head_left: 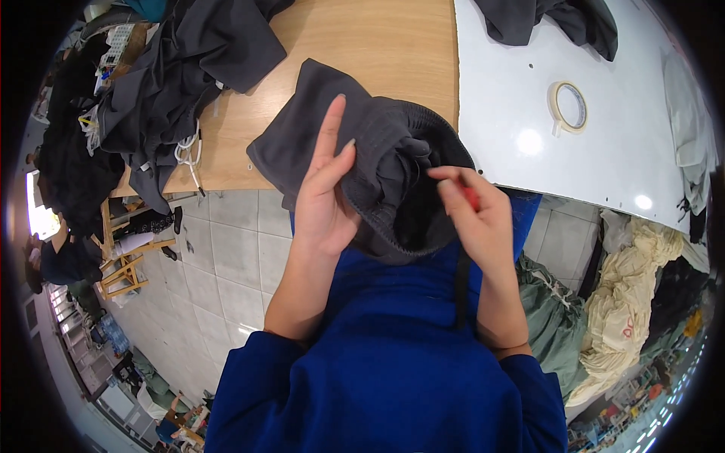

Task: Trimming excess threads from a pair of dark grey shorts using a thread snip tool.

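A dark grey garment (pixel 355 143) with a ribbed waistband hangs over the edge of a wooden table (pixel 377 45). My left hand (pixel 325 189) grips its bunched waistband from the left, with the index finger pointing up. My right hand (pixel 476 219) pinches the fabric at the opening from the right and holds a small red tool (pixel 471 198) between thumb and fingers. Only the tip of the tool shows. Both hands are close together above my blue sleeves.
A heap of dark grey garments (pixel 174 75) lies at the table's left end, with white cords. A white table (pixel 604 136) on the right carries a tape roll (pixel 568 106) and another dark garment (pixel 551 19). Bags of cloth (pixel 619 317) stand on the tiled floor to the right.
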A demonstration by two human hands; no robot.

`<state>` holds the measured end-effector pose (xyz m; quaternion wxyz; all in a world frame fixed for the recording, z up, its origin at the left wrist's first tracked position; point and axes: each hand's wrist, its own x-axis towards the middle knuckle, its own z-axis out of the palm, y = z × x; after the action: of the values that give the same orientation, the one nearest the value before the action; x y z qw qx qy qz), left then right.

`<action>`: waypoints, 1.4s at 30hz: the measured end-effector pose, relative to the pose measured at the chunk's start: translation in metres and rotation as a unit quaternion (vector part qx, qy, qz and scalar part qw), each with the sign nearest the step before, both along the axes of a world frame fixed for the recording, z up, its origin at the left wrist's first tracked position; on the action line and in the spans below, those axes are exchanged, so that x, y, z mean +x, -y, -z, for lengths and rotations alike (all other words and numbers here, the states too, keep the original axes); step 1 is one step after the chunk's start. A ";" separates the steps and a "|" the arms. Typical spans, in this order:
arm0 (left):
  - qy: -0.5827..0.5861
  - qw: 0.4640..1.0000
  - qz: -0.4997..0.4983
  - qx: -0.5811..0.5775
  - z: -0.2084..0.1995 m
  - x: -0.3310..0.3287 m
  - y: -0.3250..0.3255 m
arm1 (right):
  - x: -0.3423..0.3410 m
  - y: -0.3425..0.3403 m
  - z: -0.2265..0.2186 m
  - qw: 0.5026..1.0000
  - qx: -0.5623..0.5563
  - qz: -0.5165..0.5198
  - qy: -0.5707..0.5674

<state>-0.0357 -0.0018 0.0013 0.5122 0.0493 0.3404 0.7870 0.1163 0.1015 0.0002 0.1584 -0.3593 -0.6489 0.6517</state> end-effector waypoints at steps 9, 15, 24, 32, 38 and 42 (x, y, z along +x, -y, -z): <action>0.030 0.998 -0.052 0.008 0.003 -0.008 0.003 | -0.009 0.000 0.002 0.962 -0.163 0.097 -0.198; 0.010 0.996 -0.076 -0.046 0.006 -0.014 0.000 | 0.007 -0.008 -0.001 0.938 -0.198 0.047 -0.280; -0.245 0.955 0.093 -0.137 -0.001 -0.006 0.003 | -0.038 -0.001 0.008 0.986 -0.056 0.048 -0.147; 0.050 0.998 0.018 0.044 0.018 -0.005 0.008 | -0.021 -0.005 0.012 0.955 -0.081 0.136 -0.250; 0.162 0.982 -0.012 0.096 0.023 -0.009 0.012 | -0.004 -0.033 0.014 0.916 0.085 0.370 -0.128; 0.182 0.979 -0.008 0.089 0.027 -0.006 0.011 | 0.006 -0.020 0.008 0.962 0.035 0.229 -0.144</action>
<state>-0.0414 -0.0125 -0.0258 0.5532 -0.0520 0.1703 0.8138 0.1219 0.1215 -0.0081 0.4077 -0.3944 -0.5424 0.6196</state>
